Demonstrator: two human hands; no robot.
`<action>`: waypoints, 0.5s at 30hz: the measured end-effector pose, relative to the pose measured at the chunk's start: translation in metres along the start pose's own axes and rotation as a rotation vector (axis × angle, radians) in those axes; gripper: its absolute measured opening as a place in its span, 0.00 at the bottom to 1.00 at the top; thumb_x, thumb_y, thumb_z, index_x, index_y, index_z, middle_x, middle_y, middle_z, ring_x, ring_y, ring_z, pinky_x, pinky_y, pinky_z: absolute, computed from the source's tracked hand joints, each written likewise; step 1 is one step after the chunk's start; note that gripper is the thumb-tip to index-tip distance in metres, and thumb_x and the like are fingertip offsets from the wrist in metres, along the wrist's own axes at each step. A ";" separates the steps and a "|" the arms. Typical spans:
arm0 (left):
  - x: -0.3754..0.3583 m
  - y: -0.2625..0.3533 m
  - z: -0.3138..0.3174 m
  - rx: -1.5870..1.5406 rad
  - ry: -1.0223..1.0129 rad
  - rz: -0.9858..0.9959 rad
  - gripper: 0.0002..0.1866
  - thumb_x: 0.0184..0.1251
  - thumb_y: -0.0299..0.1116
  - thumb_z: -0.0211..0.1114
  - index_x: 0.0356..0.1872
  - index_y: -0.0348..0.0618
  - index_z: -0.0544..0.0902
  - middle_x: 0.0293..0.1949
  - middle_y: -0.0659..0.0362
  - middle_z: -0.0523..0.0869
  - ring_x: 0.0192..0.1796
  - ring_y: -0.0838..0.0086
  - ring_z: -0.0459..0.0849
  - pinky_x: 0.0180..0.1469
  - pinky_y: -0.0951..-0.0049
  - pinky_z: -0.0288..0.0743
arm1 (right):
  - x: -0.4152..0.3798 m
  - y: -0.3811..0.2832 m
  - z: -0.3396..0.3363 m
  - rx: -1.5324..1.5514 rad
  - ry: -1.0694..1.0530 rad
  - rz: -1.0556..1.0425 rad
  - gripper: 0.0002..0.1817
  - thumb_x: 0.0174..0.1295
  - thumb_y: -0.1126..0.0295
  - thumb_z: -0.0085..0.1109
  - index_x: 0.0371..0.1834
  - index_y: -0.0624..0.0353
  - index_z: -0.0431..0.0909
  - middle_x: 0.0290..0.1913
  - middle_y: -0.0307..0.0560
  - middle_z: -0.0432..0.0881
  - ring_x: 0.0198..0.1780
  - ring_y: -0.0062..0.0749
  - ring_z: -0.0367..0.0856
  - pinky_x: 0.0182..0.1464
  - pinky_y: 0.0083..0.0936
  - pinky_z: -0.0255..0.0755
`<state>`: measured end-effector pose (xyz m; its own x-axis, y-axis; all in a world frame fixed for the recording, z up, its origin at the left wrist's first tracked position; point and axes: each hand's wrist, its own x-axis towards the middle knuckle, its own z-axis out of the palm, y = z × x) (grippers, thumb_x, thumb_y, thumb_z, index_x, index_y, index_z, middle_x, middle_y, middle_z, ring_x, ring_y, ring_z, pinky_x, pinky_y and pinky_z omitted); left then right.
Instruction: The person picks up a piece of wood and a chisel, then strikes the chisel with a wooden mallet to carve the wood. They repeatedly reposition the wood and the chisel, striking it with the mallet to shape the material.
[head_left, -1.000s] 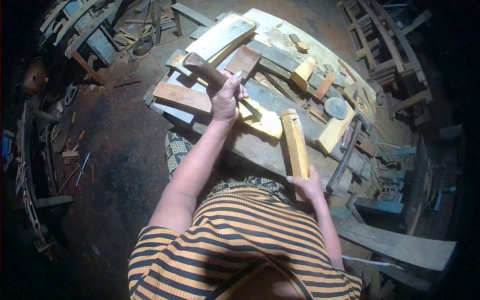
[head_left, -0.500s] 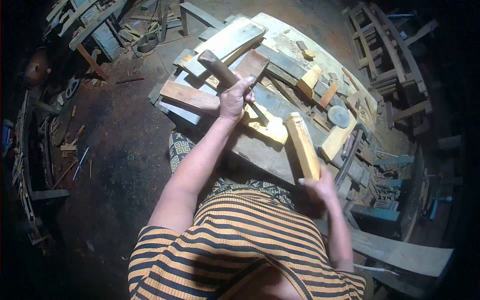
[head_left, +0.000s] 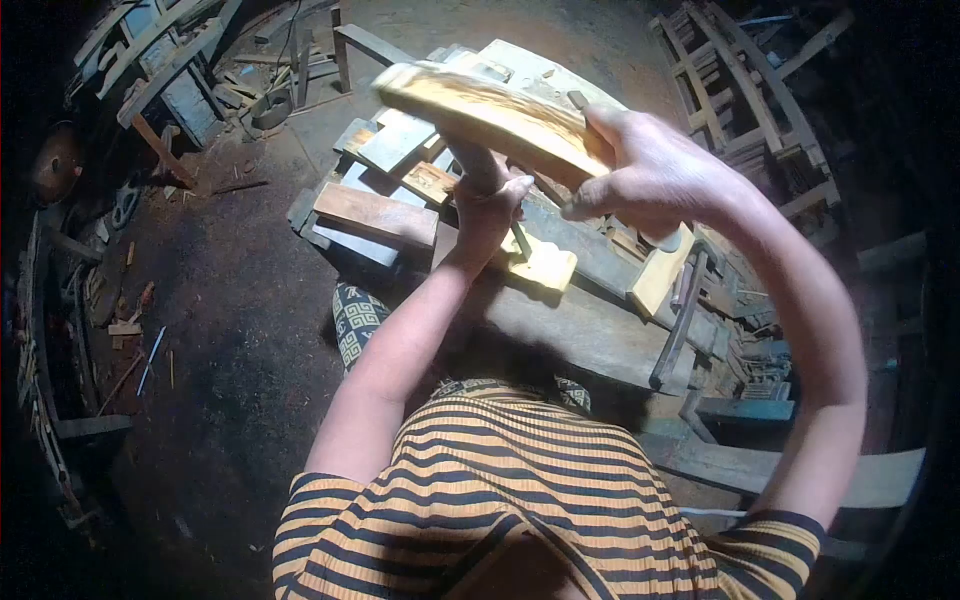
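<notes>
My left hand (head_left: 488, 218) is wrapped round the wooden handle of a chisel (head_left: 478, 168). Its blade slants down onto a pale yellow piece of carved wood (head_left: 545, 272) lying on the workbench (head_left: 545, 325). High in front of me, my right hand (head_left: 655, 172) grips one end of a long wooden block (head_left: 500, 112). The block reaches left over the top of the chisel handle and hides it in this view.
A reddish-brown wood block (head_left: 375, 213) lies left of my left hand. On the bench's right are a dark metal bar (head_left: 680, 320) and a yellow offcut (head_left: 662, 275). A slatted wooden frame (head_left: 735, 95) stands at the far right.
My right hand has swung the wooden block up from low on the right to above the chisel. My left hand stays on the chisel, slightly lower in view.
</notes>
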<state>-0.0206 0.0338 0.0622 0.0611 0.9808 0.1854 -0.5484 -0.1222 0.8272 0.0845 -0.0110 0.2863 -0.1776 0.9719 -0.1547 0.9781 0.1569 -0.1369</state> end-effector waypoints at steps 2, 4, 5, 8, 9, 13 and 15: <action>0.004 -0.004 -0.002 0.061 0.033 -0.031 0.11 0.54 0.25 0.69 0.22 0.45 0.73 0.19 0.66 0.76 0.18 0.84 0.75 0.19 0.81 0.71 | 0.000 -0.022 -0.030 -0.014 -0.052 -0.010 0.27 0.40 0.65 0.66 0.46 0.65 0.74 0.39 0.53 0.80 0.40 0.37 0.80 0.48 0.28 0.75; 0.000 -0.004 -0.003 0.017 0.012 0.010 0.11 0.54 0.25 0.69 0.22 0.45 0.73 0.19 0.66 0.76 0.18 0.85 0.74 0.19 0.81 0.71 | -0.004 -0.053 -0.059 -0.199 -0.052 -0.001 0.27 0.43 0.64 0.68 0.47 0.66 0.74 0.38 0.53 0.81 0.41 0.37 0.81 0.47 0.27 0.75; -0.003 -0.004 -0.004 -0.021 -0.013 0.050 0.11 0.54 0.26 0.69 0.22 0.45 0.73 0.19 0.66 0.76 0.18 0.85 0.74 0.19 0.81 0.71 | -0.006 -0.059 -0.063 0.067 0.041 -0.206 0.25 0.44 0.66 0.69 0.45 0.65 0.72 0.36 0.50 0.79 0.37 0.31 0.79 0.42 0.23 0.75; -0.004 0.001 -0.003 -0.038 0.005 0.014 0.10 0.55 0.25 0.69 0.23 0.44 0.74 0.19 0.68 0.76 0.19 0.87 0.73 0.19 0.82 0.70 | 0.000 -0.047 -0.060 0.688 0.163 -0.593 0.20 0.50 0.65 0.68 0.40 0.64 0.71 0.32 0.47 0.77 0.31 0.26 0.77 0.34 0.20 0.75; -0.005 0.002 -0.003 -0.031 0.031 0.011 0.10 0.55 0.25 0.69 0.23 0.44 0.74 0.19 0.68 0.76 0.19 0.87 0.74 0.19 0.82 0.69 | 0.008 -0.024 -0.046 0.774 0.088 -0.569 0.20 0.51 0.62 0.65 0.41 0.65 0.75 0.32 0.51 0.79 0.30 0.31 0.78 0.37 0.25 0.77; -0.003 0.001 -0.006 0.068 -0.071 0.087 0.10 0.54 0.24 0.69 0.22 0.44 0.75 0.18 0.68 0.75 0.20 0.86 0.74 0.20 0.81 0.69 | 0.013 -0.045 -0.022 -0.109 -0.198 0.023 0.23 0.41 0.60 0.63 0.38 0.63 0.75 0.30 0.48 0.79 0.31 0.36 0.78 0.38 0.31 0.75; -0.003 -0.006 -0.002 -0.048 -0.032 0.054 0.10 0.53 0.23 0.68 0.22 0.43 0.74 0.18 0.67 0.76 0.20 0.85 0.74 0.21 0.81 0.70 | 0.008 -0.057 -0.042 -0.302 -0.043 -0.053 0.28 0.39 0.63 0.68 0.44 0.67 0.74 0.37 0.57 0.80 0.38 0.39 0.81 0.45 0.33 0.77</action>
<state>-0.0191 0.0317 0.0556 0.0569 0.9674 0.2466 -0.5909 -0.1665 0.7894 0.0315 -0.0047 0.3341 -0.2276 0.9537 -0.1968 0.9542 0.2587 0.1501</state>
